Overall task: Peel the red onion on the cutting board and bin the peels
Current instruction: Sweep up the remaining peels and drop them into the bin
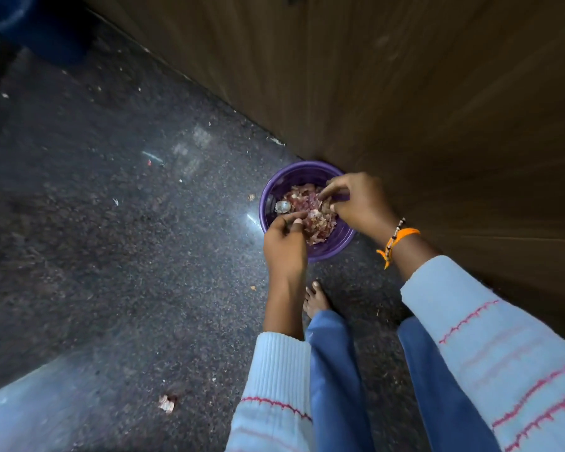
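Peels [310, 210] held over purple bin [333, 244], pinched by left hand [286, 246] at 7 o'clock, right hand [356, 203] at 2; best released low so none is scattered on floor [111, 223].

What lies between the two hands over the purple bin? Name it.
In the head view, a heap of red onion peels inside the purple bin lies between the left hand and right hand.

Both arms reached forward and down, pale knit sleeves pushed back from the forearms. The left hand [284, 246] hung knuckles up, fingers curled in, thumb tip against the forefinger. The right hand [356, 203] sat further out, fingers bent and bunched toward the thumb. An orange thread band [397, 241] circled the right wrist. One bare foot [315, 300] showed below.
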